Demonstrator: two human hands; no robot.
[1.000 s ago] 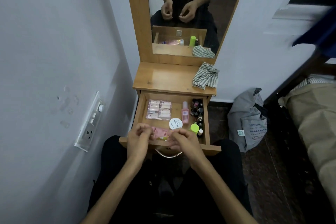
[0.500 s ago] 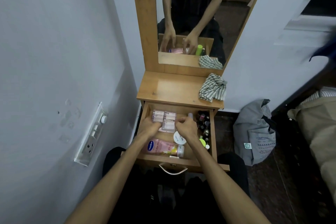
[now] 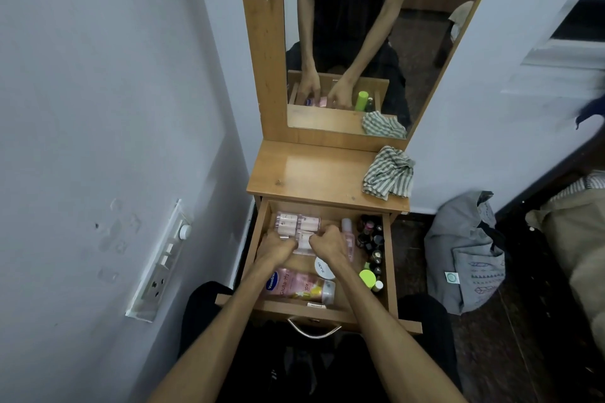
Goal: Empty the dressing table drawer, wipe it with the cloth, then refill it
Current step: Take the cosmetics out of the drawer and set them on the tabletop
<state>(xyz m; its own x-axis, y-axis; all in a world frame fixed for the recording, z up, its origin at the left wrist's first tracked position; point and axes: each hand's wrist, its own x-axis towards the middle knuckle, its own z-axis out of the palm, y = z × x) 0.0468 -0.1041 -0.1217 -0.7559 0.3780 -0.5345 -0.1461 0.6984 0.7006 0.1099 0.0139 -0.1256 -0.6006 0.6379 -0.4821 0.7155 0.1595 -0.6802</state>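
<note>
the emptying step has only just begun: the drawer point(image 3: 389, 258) is pulled out and full, and the striped cloth point(image 3: 388, 173) lies untouched on the dressing table top point(image 3: 304, 173). both hands are at the back left of the drawer; the left hand point(image 3: 276, 247) and right hand point(image 3: 327, 244) curl their fingers round the clear pack of pink tubes point(image 3: 296, 226). the vaseline lotion bottle point(image 3: 299, 286), white round tin point(image 3: 324, 268), pink pump bottle point(image 3: 348, 235), green-capped bottle point(image 3: 368, 278) and small dark bottles point(image 3: 371, 239) are inside. next, probably, lift the pack out level onto the top, away from the cloth.
</note>
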